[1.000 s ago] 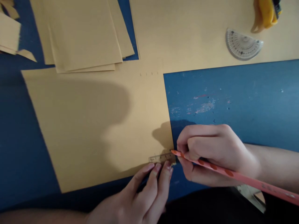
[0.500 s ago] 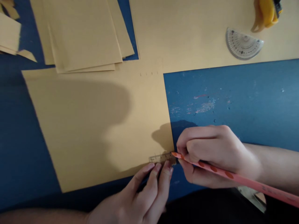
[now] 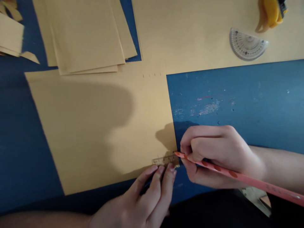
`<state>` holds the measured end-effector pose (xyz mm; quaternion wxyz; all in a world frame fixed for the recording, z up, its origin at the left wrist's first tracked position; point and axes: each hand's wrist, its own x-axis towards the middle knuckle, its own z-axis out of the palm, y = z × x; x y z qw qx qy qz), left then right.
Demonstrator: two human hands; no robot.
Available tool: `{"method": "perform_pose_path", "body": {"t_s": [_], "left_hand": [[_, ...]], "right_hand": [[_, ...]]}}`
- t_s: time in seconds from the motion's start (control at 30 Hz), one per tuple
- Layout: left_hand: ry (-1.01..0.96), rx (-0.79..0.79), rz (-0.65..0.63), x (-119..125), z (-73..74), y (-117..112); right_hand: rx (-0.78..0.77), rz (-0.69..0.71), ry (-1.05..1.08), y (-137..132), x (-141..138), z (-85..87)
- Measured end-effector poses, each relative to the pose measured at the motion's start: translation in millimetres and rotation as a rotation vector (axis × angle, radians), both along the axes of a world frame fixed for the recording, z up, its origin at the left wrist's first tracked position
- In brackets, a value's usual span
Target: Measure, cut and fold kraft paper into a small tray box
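A large tan paper sheet (image 3: 95,126) lies on the blue table (image 3: 225,101). My left hand (image 3: 147,196) presses its fingertips flat on a small clear ruler (image 3: 165,160) at the sheet's lower right corner. My right hand (image 3: 213,155) is closed round an orange-pink pencil (image 3: 237,179), whose tip touches the sheet's right edge at the ruler's end. Several short pencil ticks (image 3: 151,75) mark the sheet's upper edge.
A stack of tan sheets (image 3: 85,34) lies at the top left, with paper scraps (image 3: 11,31) beside it. Another big tan sheet (image 3: 190,31) carries a clear protractor (image 3: 247,46) and a yellow object (image 3: 270,14). A clear tool (image 3: 255,198) shows under my right forearm.
Almost nothing differs; the view shifted slightly and the pencil tip stays at the ruler's end. Both hands keep their places.
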<state>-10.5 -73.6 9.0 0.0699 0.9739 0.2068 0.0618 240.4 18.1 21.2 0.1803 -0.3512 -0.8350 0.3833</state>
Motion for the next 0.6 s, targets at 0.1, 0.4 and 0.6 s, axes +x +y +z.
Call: {"method": "perform_pose_path", "body": {"t_s": [0.1,0.4,0.6], "left_hand": [[0.009,-0.002,-0.01,0.0,-1.2,0.7],[-0.041,0.03,0.004,-0.4,1.5,3.6],[-0.089,0.043,-0.005,0.6,4.1,16.7]], "right_hand": [[-0.006,0.007,-0.015,-1.4,0.7,0.9],[-0.099,-0.074,0.157,3.2,0.4,4.9],[-0.052,-0.135,0.307,9.0,2.9,15.7]]}}
